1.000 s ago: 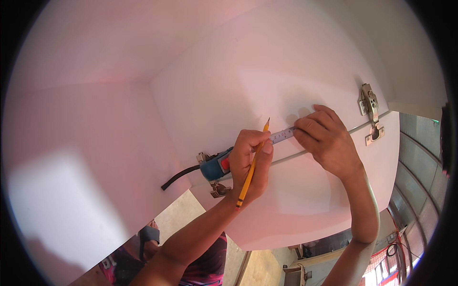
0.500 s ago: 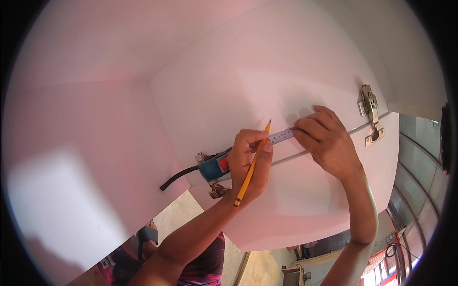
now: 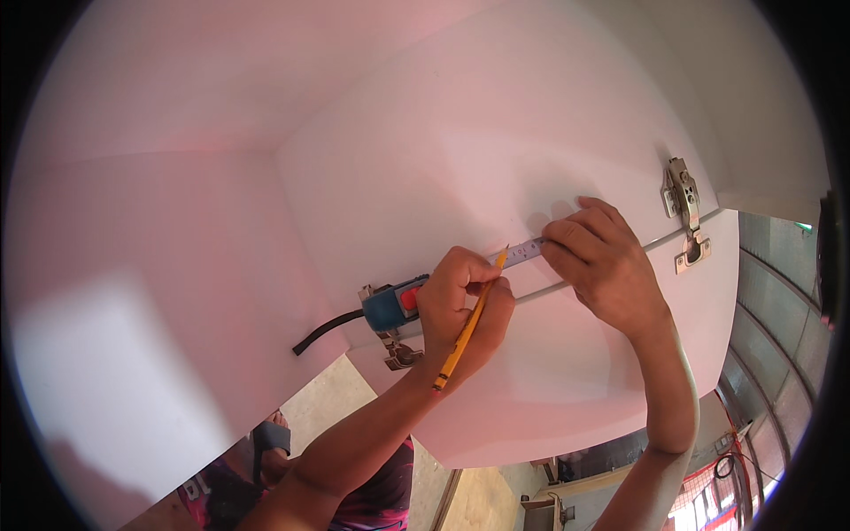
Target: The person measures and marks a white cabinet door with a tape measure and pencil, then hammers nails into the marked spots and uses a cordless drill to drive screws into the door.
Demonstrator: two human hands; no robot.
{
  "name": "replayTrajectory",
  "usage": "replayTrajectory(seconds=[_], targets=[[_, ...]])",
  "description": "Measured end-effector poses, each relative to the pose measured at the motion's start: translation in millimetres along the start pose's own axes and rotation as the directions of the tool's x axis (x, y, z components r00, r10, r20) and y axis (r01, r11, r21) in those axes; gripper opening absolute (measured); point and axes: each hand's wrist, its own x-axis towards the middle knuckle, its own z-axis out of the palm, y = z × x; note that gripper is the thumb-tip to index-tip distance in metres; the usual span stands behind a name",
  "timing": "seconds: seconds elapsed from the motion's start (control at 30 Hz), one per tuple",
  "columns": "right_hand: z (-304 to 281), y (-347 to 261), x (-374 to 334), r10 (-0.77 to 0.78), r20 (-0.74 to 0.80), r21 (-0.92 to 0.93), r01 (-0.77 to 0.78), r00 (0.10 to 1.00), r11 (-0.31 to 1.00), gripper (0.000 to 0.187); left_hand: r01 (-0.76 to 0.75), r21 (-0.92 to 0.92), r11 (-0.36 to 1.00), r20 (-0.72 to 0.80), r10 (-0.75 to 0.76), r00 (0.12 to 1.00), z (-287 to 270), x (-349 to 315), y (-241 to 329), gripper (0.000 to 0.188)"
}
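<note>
My left hand is closed round a yellow pencil. The pencil's tip meets the upper edge of a tape measure's blade, or lies just beside it. Left of that hand's knuckles, the tape's blue case with its red button and black strap shows in part; whether the palm also grips it is hidden. Pinched between the thumb and fingers of my right hand is the blade's far end. The blade lies along a white panel, a little above a seam.
A metal hinge bridges the seam at right, joining a white door. Another hinge sits behind the tape case. White cabinet walls rise at left. Below are a sandalled foot and a wooden board.
The pencil's tip has come down and slightly right onto the tape blade's edge, my left hand tilting with it. My right hand has barely moved.
</note>
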Motion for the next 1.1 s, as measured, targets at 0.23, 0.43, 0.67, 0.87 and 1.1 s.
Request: replayTrajectory(seconds=[0.23, 0.43, 0.67, 0.87, 1.1], targets=[[1.9, 0.4, -1.6, 0.002, -0.008, 0.0, -0.002, 1.0, 1.0, 0.012, 0.1, 0.036, 0.994, -0.005, -0.1, 0.995, -0.2, 1.9, 4.1, 0.011], [0.5, -0.1, -1.3, 0.004, 0.005, -0.013, -0.004, 1.0, 1.0, 0.012, 0.125, 0.033, 0.992, 0.01, -0.125, 0.992, -1.4, 5.3, 5.3, 0.01], [0.1, -1.1, -1.1, 0.008, 0.007, -0.012, -0.008, 1.0, 1.0, 0.012, 0.138, 0.065, 0.988, 0.017, -0.139, 0.99, -1.7, 6.6, 4.3, 0.01], [0.6, -0.7, -0.6, -0.001, -0.006, -0.001, 0.001, 1.0, 1.0, 0.012, 0.135, 0.081, 0.988, 0.012, -0.136, 0.991, -2.2, 7.2, 5.0, 0.01], [3.1, 0.1, -3.3, 0.001, -0.013, -0.002, -0.001, 1.0, 1.0, 0.012, 0.163, 0.066, 0.985, 0.026, -0.165, 0.986, -2.0, 7.1, 7.0, 0.01]])
